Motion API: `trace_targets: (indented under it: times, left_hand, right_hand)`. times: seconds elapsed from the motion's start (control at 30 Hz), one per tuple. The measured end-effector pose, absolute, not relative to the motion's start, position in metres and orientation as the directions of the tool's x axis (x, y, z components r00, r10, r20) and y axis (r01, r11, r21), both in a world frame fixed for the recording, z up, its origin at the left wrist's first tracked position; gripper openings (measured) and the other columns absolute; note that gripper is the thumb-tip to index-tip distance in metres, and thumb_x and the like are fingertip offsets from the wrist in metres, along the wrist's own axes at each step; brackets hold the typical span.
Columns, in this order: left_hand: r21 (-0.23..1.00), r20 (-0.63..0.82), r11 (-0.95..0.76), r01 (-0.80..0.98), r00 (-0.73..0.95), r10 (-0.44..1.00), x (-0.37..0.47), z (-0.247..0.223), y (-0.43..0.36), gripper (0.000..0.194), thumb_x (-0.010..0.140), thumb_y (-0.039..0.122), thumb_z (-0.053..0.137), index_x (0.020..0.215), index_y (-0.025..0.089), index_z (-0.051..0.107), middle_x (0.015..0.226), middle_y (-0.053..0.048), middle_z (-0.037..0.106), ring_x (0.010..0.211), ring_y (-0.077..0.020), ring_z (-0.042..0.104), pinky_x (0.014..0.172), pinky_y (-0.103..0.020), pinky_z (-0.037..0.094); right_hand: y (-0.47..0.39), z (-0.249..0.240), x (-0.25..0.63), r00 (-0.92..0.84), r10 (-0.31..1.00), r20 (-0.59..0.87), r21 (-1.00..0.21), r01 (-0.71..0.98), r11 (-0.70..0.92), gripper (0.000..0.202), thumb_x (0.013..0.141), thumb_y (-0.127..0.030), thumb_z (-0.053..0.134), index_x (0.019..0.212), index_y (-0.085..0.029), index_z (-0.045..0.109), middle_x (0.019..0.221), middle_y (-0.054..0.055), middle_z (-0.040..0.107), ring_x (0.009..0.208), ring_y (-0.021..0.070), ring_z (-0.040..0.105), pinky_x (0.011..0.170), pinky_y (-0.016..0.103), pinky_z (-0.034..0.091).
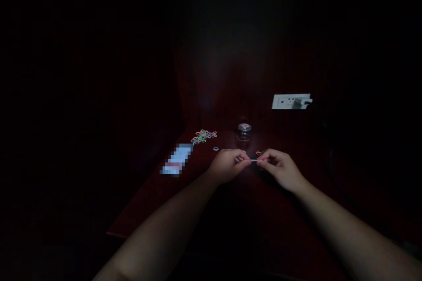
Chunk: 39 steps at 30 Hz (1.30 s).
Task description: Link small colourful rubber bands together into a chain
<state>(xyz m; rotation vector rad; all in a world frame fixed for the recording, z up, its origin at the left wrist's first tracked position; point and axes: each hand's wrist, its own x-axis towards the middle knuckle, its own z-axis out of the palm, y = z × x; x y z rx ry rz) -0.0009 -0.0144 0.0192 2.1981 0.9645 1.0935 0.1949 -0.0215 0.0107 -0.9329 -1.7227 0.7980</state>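
Note:
My left hand [231, 164] and my right hand [278, 167] are close together over the dark red table. A thin pink band [253, 160] stretches between them, pinched at its left end by my left fingers and at its right end by my right fingers. Just behind my right fingertips lies an orange band [258, 153], partly hidden. A single bluish band [216, 149] rests behind my left hand. Farther back on the left is a pile of several coloured bands [202, 136]. Behind both hands stands a clear jar [244, 134] with its lid on.
A bright, pixelated flat object [178, 159] lies near the left edge of the table [132, 215]. On the back wall is a white socket plate [283, 102] with a plug [303, 102], its dark cable running down at the right. The surroundings are very dark.

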Motion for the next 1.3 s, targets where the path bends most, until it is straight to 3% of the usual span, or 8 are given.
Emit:
trace_targets:
  times: [0.17, 0.3, 0.5, 0.87, 1.3]
  left_hand:
    - [0.697, 0.493, -0.635, 0.333, 0.422, 0.761, 0.0027, 0.0177, -0.0166, 0.015, 0.080, 0.028, 0.061, 0.084, 0.016, 0.067, 0.078, -0.003, 0.069, 0.067, -0.0102, 0.062, 0.062, -0.020, 0.048]
    - [0.697, 0.518, -0.640, 0.324, 0.390, 0.761, 0.0022, 0.0164, -0.0154, 0.019, 0.076, 0.028, 0.065, 0.090, 0.015, 0.064, 0.079, -0.002, 0.069, 0.068, -0.0103, 0.062, 0.058, -0.019, 0.047]
    - [0.677, 0.525, -0.643, 0.360, 0.376, 0.763, 0.0011, 0.0181, -0.0148, 0.014, 0.077, 0.026, 0.063, 0.085, 0.015, 0.065, 0.080, -0.003, 0.069, 0.067, -0.0101, 0.061, 0.053, -0.018, 0.044]
    - [0.646, 0.505, -0.651, 0.397, 0.417, 0.756, -0.0008, 0.0167, -0.0145, 0.015, 0.079, 0.029, 0.062, 0.083, 0.016, 0.067, 0.074, -0.002, 0.068, 0.061, -0.0086, 0.059, 0.051, -0.017, 0.041]
    - [0.669, 0.504, -0.641, 0.376, 0.405, 0.763, -0.0005, 0.0162, -0.0149, 0.015, 0.078, 0.027, 0.063, 0.085, 0.015, 0.068, 0.074, -0.003, 0.069, 0.061, -0.0086, 0.059, 0.055, -0.018, 0.046]
  right_hand:
    - [-0.0238, 0.0099, 0.1901, -0.252, 0.859, 0.445, -0.832, 0.239, 0.501, 0.017, 0.079, -0.035, 0.063, 0.074, -0.018, 0.062, 0.063, 0.002, 0.061, 0.066, 0.0167, 0.058, 0.061, 0.029, 0.045]
    - [-0.0224, 0.0085, 0.1898, -0.230, 0.857, 0.461, -0.829, 0.233, 0.508, 0.020, 0.078, -0.037, 0.064, 0.072, -0.018, 0.061, 0.065, 0.003, 0.061, 0.068, 0.0166, 0.057, 0.058, 0.027, 0.043]
    - [-0.0216, 0.0063, 0.1896, -0.232, 0.865, 0.444, -0.853, 0.184, 0.488, 0.021, 0.076, -0.036, 0.066, 0.074, -0.016, 0.060, 0.061, 0.000, 0.056, 0.056, 0.0123, 0.050, 0.053, 0.025, 0.038]
    - [-0.0223, 0.0077, 0.1880, -0.250, 0.865, 0.436, -0.862, 0.162, 0.481, 0.020, 0.075, -0.035, 0.066, 0.074, -0.016, 0.059, 0.060, -0.002, 0.052, 0.054, 0.0103, 0.044, 0.051, 0.024, 0.034]
    - [-0.0231, 0.0097, 0.1878, -0.287, 0.847, 0.448, -0.859, 0.126, 0.497, 0.018, 0.075, -0.029, 0.065, 0.084, -0.017, 0.056, 0.057, -0.006, 0.043, 0.049, 0.0071, 0.035, 0.046, 0.021, 0.026]
